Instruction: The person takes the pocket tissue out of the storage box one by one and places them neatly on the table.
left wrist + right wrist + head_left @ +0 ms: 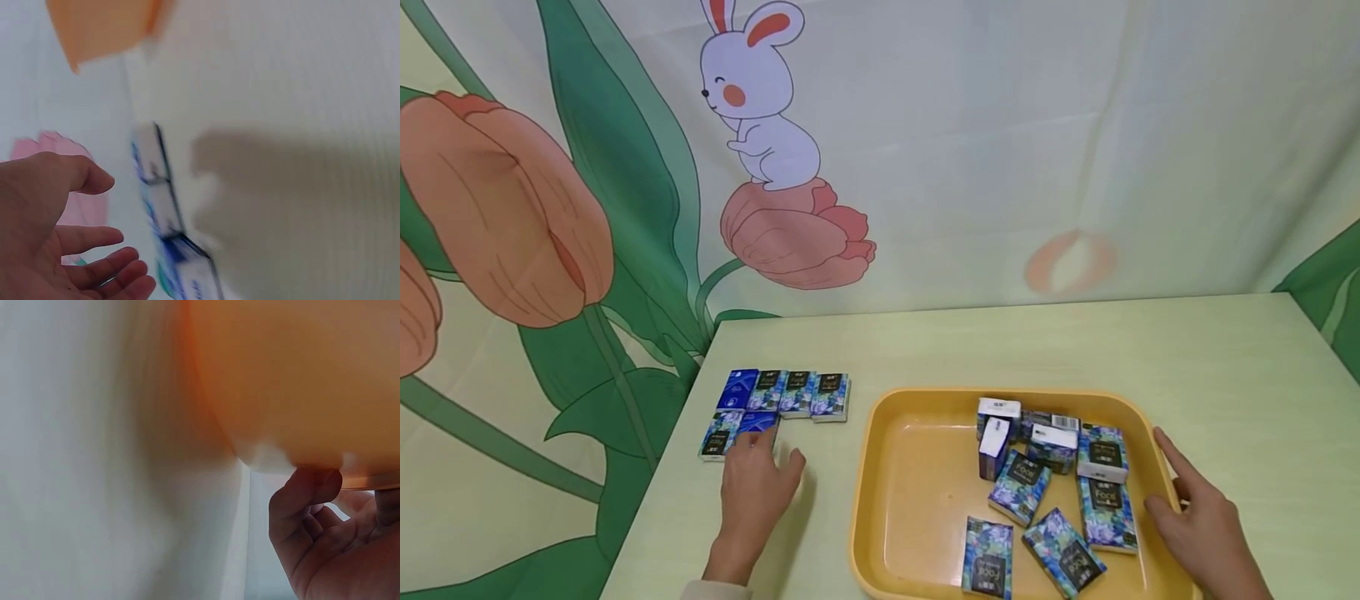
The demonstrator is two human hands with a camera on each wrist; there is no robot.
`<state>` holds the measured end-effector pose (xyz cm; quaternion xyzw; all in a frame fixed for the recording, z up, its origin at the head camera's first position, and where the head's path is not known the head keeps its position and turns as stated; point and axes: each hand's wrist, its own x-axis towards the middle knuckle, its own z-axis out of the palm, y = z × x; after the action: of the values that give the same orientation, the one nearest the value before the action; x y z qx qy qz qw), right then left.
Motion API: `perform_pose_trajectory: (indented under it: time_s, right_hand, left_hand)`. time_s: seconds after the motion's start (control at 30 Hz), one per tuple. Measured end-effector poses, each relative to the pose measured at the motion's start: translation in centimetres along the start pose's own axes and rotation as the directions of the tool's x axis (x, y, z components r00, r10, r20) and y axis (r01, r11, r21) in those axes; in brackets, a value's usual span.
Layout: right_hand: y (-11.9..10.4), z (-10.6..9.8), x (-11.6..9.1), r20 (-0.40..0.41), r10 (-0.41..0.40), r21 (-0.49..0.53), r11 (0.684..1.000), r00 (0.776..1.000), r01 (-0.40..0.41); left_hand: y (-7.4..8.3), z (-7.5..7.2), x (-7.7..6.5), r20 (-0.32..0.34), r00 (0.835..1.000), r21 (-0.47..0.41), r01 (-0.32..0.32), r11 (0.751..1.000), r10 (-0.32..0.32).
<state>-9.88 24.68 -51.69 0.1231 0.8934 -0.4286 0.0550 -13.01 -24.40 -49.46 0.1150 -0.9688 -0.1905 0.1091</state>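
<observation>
Left hand (756,487): fingers loosely bent, thumb well off them, gripping nothing. Fingertips are over the near edge of a plain blue pack (758,421); can't tell if they press it or just clear it. Right hand (1206,521) pinches the side rim of the yellow tray (917,492), thumb on the inner side.

The blue pack lies flat on the surface (1247,375), left of the tray, beside a floral pack (721,433) and in front of a back row (801,393) of four. Main risk, I'd say: they sit so tight that a dragged fingertip on the blue pack could shove its neighbours and skew both rows. My fingers hide part of it, so a crooked edge could slip past me. Lifting off carelessly might also catch it.

Tray side: pulling or tipping the rim could slide the loose packs inside. The upright pack (994,450) looks likeliest to topple, being narrow on its end. The pack against the right wall (1102,452) seems propped on the one in front, so a jolt may drop it. Swinging the tray left could bump the rows too.
</observation>
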Motion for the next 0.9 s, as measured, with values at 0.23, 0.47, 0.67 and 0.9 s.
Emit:
perform_pose_trajectory:
  time_s: [0.23,0.47,0.67,0.9]
  right_hand:
    - [0.0,0.0,-0.1,0.001,-0.016,-0.002,1.0,1.0,0.016]
    - [-0.1,0.0,-0.2,-0.002,-0.02,-0.005,1.0,1.0,0.02]
    - [-0.3,0.0,-0.1,-0.003,-0.011,0.004,1.0,1.0,0.011]
    - [-0.5,0.0,-0.2,-0.003,0.008,-0.001,1.0,1.0,-0.008]
  left_hand:
    - [3.6,-1.3,-2.0,-0.009,0.998,-0.002,-0.069,0.998,0.069]
    - [6.6,-2.3,-3.8,0.033,0.992,0.032,-0.119,0.992,0.118]
    - [9.4,-2.6,-5.6,0.106,0.978,0.072,-0.189,0.979,0.181]
    - [12.5,-2.7,-7.9,0.256,0.933,0.062,-0.277,0.959,0.253]
